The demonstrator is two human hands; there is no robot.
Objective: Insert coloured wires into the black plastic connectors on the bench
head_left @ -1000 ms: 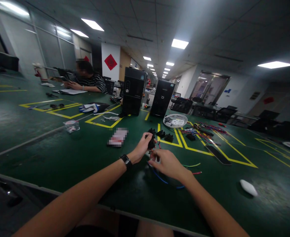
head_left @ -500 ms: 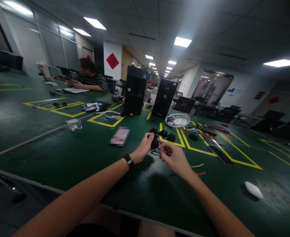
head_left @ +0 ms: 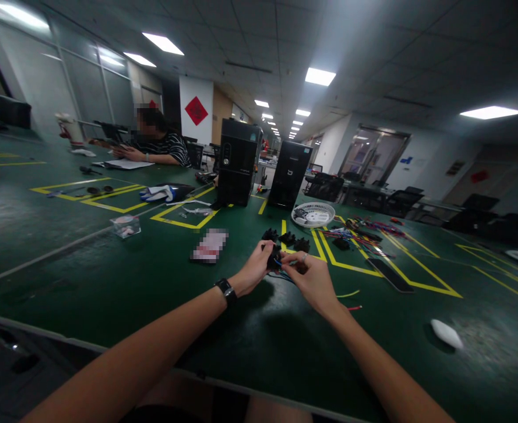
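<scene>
The left hand [head_left: 256,267] grips a small black part [head_left: 274,257] above the green table [head_left: 153,294], while the right hand [head_left: 311,279] pinches a blue wire [head_left: 278,264] right at that part. Just beyond them lie more black pieces [head_left: 287,238], with a white basket [head_left: 313,215] behind, colored wires [head_left: 364,235] to its right and a clear box [head_left: 125,226] well off to the left.

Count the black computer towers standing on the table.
2. One tower stands left of the other, near the middle of the view; the second tower stands beyond the white basket, slightly to its left.
</scene>
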